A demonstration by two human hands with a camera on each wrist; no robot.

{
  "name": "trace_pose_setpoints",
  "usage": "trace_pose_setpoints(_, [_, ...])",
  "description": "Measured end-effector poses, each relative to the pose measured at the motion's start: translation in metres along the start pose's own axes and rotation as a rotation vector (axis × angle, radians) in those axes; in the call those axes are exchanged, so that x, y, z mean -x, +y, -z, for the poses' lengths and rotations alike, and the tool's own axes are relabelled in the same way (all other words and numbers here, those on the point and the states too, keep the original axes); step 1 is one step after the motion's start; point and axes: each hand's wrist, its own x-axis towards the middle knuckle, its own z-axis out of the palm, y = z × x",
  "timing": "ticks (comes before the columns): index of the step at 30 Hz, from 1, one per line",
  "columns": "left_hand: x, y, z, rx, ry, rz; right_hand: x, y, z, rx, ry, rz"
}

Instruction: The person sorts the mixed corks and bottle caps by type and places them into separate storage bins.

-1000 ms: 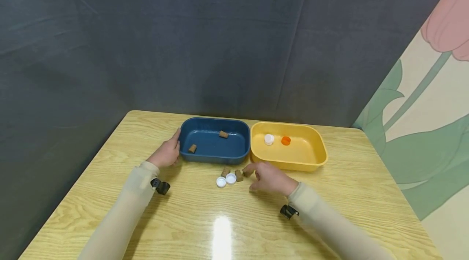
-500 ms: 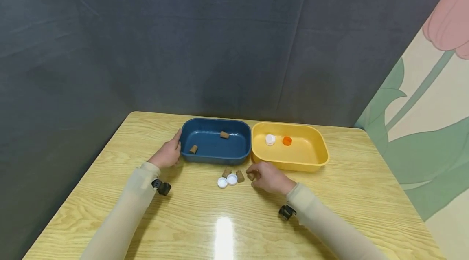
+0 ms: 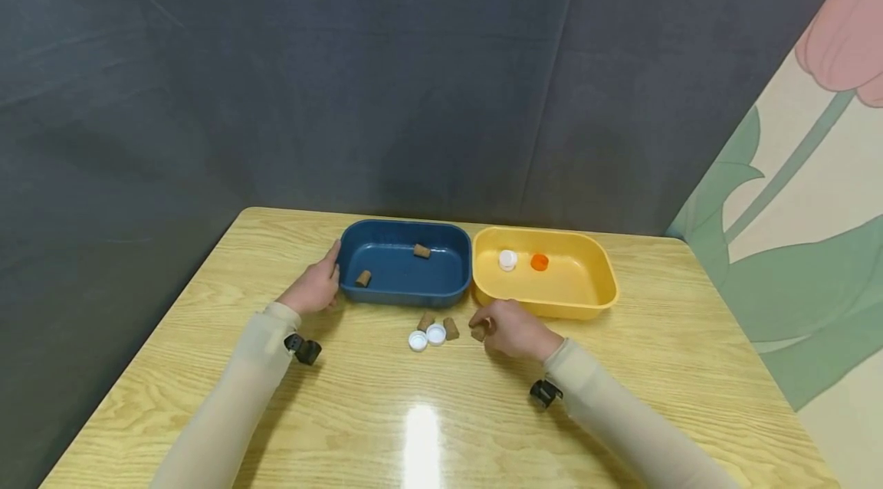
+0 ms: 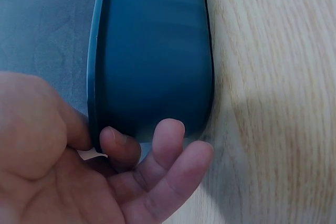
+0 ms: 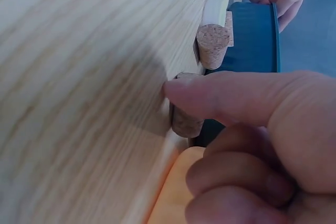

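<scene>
Getting shifted rightward over the last second, a small brown tapered cork is being pinched by the right hand at lower centre of the head view. A wider gap is being left beside the neighbouring brown cork, so it's probably being singled out. Left of centre, a navy-blue rounded plastic tub is being gripped at its rim by the left hand. Mid-frame in the right wrist view, the cork's middle is being covered by the thumb; whether it's being lifted can't be told.
</scene>
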Motion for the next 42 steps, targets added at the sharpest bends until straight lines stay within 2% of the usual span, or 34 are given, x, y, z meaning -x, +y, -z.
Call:
trace_pose_setpoints(7, [-0.001, 0.001, 0.000, -0.006, -0.003, -0.006, -0.002, 0.002, -0.003, -0.010, 0.014, -0.001])
trace_pose_setpoints(16, [0.000, 0.003, 0.000, -0.021, 0.006, 0.001, -0.004, -0.009, -0.005, -0.184, -0.040, -0.045])
trace_pose_setpoints(22, [0.001, 0.003, 0.000, -0.021, 0.005, 0.003, -0.010, -0.020, 0.003, -0.269, -0.006, 0.003])
trace_pose_setpoints(28, [0.001, 0.001, 0.000, -0.016, 0.005, 0.008, -0.025, -0.029, 0.014, -0.305, 0.043, 0.032])
trace_pose_setpoints(37, [0.001, -0.001, 0.000, -0.011, 0.002, 0.002, -0.049, -0.033, 0.026, -0.430, 0.087, -0.089])
trace_pose_setpoints(42, [0.002, 0.000, 0.000, -0.011, 0.002, 0.000, -0.067, -0.032, 0.031, -0.446, 0.127, -0.126])
